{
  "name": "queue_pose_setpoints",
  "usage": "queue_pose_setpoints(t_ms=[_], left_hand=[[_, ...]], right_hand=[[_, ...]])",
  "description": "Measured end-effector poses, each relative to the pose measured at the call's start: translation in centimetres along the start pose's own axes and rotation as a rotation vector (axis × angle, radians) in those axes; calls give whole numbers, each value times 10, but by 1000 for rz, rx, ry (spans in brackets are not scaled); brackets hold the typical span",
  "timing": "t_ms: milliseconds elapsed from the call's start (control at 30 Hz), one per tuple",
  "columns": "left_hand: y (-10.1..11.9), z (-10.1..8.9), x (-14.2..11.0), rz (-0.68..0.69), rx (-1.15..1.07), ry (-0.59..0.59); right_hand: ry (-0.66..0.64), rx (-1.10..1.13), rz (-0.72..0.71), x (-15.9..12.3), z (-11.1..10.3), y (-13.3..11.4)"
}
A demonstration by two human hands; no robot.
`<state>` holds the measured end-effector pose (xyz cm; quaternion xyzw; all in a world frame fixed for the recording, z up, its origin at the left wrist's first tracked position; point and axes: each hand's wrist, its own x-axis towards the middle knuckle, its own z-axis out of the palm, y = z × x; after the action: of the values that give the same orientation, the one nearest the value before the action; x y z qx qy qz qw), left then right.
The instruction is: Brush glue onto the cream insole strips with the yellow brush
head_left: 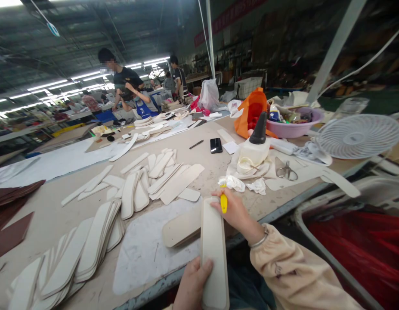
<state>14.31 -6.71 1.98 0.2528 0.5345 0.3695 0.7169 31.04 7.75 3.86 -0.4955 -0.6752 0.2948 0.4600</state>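
Note:
My left hand (193, 280) pinches a long off-white panel with rounded corners (214, 249) along its lower left side, thumb on top. At the panel's far end is my right hand (235, 212), its fingers closed round a small yellow tool (224, 201) and touching the panel's edge. The tool's working tip is hidden, so its kind does not show. Under and left of the held panel lie more rounded panels (181, 227), on a white sheet (139, 262) at the table's edge.
Stacks of off-white panels (96, 237) fan out at left, with a looser pile (160, 165) beyond. Brown sheets (12, 232) lie far left. A glue bottle with a black cone (255, 150), scissors (286, 172), a phone (215, 145) and a fan (357, 137) are rightward. People work behind.

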Motion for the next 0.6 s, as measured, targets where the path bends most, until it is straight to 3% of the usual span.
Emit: queue_pose_setpoints(t_ms=[200,333,433,600], left_hand=[[3,-2,2,-16,-9,3],[0,-8,7,-26,-23,-17],[-5,-11,10,-6,-49,-20],[-11,-18,18,35,-36,4]], right_hand=[[-184,-302,-299,-11,9,-10],[-285,-436,-311,-15,22,-8],[-201,-536,-256,-14,28,9],[96,-716,-310,0,29,49]])
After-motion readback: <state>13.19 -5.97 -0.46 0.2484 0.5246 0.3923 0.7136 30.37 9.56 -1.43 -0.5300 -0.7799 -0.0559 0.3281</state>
